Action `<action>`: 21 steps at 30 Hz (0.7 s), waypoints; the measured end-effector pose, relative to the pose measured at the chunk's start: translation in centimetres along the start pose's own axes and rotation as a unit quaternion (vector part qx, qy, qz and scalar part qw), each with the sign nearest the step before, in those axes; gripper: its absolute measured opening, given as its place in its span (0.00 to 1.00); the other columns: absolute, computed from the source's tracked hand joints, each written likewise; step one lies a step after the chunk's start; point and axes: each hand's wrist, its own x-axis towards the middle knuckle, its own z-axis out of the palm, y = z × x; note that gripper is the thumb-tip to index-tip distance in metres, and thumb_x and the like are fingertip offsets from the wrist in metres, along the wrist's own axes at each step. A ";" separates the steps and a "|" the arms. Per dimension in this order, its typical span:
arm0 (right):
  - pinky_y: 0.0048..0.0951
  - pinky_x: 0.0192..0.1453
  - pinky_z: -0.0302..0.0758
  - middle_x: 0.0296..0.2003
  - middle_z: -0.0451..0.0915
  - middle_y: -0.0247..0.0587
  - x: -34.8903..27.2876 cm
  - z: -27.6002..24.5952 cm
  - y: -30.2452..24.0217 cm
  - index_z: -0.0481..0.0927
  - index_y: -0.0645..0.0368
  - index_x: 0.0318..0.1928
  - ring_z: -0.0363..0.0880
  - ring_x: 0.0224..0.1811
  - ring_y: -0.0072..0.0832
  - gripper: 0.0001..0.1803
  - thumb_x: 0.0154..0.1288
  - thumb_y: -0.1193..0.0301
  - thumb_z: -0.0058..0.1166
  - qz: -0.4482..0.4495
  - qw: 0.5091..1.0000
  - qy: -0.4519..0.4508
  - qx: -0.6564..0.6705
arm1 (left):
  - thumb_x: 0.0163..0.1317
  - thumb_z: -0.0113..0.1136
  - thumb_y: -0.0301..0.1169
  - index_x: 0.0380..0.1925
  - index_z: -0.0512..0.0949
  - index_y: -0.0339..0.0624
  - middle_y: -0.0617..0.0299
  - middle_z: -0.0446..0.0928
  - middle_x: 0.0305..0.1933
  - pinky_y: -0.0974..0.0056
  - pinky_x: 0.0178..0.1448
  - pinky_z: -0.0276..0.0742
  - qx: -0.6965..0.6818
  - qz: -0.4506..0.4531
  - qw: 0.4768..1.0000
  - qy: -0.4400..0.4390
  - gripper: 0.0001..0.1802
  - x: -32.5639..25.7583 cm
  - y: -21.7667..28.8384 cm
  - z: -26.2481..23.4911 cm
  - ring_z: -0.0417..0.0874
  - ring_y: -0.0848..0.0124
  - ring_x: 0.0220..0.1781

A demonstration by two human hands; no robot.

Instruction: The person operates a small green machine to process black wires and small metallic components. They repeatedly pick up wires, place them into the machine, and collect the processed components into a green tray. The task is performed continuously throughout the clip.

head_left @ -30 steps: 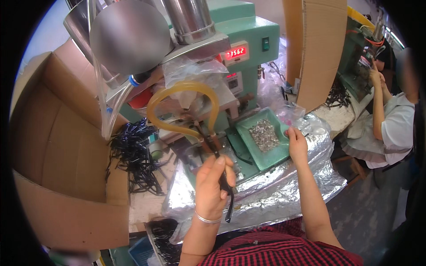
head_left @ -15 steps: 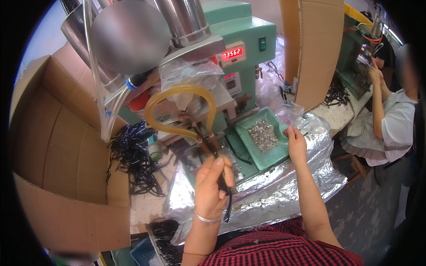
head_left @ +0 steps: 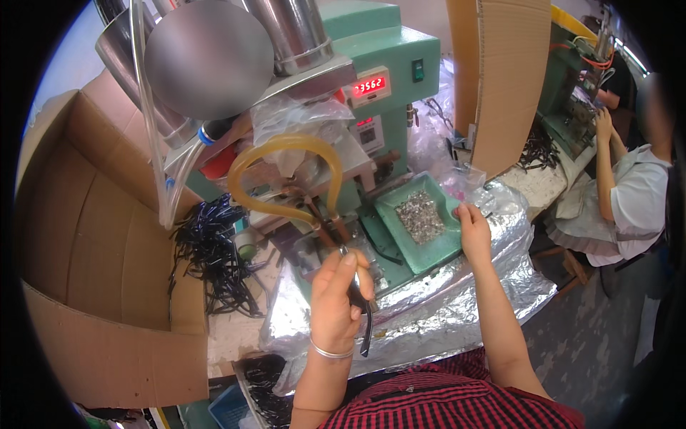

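Left hand [head_left: 334, 297] curled, thumb [head_left: 348, 260] on top — right hand [head_left: 473, 229] farther out, its forearm [head_left: 502, 314] stretched forward.

**Near side passable, far side hemmed in**

Just beyond the grip of the left hand [head_left: 333, 294], the way forward is blocked by two copper tubes [head_left: 326, 237] and, past them, by the looped yellow hose [head_left: 336, 180]; farther on, passage is closed by the green machine [head_left: 389, 44]. Left of that grip, the bench [head_left: 234, 334] is crowded by a heap of dark strips [head_left: 207, 250], and beyond it the open cardboard box [head_left: 114, 347] is met. Between both grips, room is left above the silver foil [head_left: 429, 300], nearer than the green tray [head_left: 429, 252]. Beyond the right hand [head_left: 473, 230], reach is limited by an upright cardboard panel [head_left: 511, 86].
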 end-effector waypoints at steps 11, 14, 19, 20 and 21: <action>0.28 0.47 0.71 0.37 0.83 0.43 -0.1 0.1 0.0 0.80 0.63 0.42 0.79 0.41 0.31 0.18 0.69 0.60 0.45 0.011 1.000 0.004 0.011 | 0.69 0.49 0.34 0.32 0.72 0.39 0.62 0.70 0.15 0.76 0.21 0.61 0.070 0.014 0.997 0.026 0.11 0.0 0.0 0.1 0.66 0.79 0.15; 0.29 0.48 0.71 0.37 0.83 0.44 -0.3 0.0 -0.5 0.80 0.63 0.41 0.79 0.41 0.31 0.20 0.70 0.58 0.45 0.008 1.000 0.006 -0.006 | 0.69 0.48 0.34 0.32 0.72 0.38 0.62 0.70 0.15 0.76 0.22 0.62 0.060 0.004 0.998 0.021 0.11 0.0 0.3 0.1 0.68 0.78 0.17; 0.27 0.49 0.68 0.34 0.81 0.41 -0.5 0.2 -0.8 0.80 0.67 0.38 0.75 0.39 0.27 0.26 0.73 0.53 0.41 0.010 1.000 0.020 0.013 | 0.70 0.46 0.36 0.34 0.72 0.39 0.61 0.72 0.16 0.78 0.14 0.50 0.050 0.020 0.999 0.010 0.12 0.2 -0.4 -0.5 0.58 0.83 0.10; 0.27 0.49 0.68 0.34 0.81 0.42 -0.4 0.2 -0.8 0.80 0.67 0.38 0.75 0.39 0.28 0.27 0.73 0.52 0.41 0.008 1.000 0.019 0.014 | 0.70 0.46 0.36 0.34 0.72 0.39 0.61 0.72 0.16 0.78 0.14 0.50 0.051 0.019 0.998 0.011 0.12 0.2 -0.4 -0.5 0.58 0.83 0.10; 0.27 0.49 0.68 0.34 0.81 0.42 -0.4 0.2 -0.9 0.80 0.67 0.38 0.75 0.39 0.28 0.27 0.72 0.52 0.41 0.010 1.000 0.020 0.012 | 0.70 0.46 0.36 0.34 0.72 0.39 0.62 0.72 0.16 0.78 0.14 0.50 0.053 0.017 0.998 0.012 0.12 0.2 -0.3 -0.4 0.58 0.83 0.10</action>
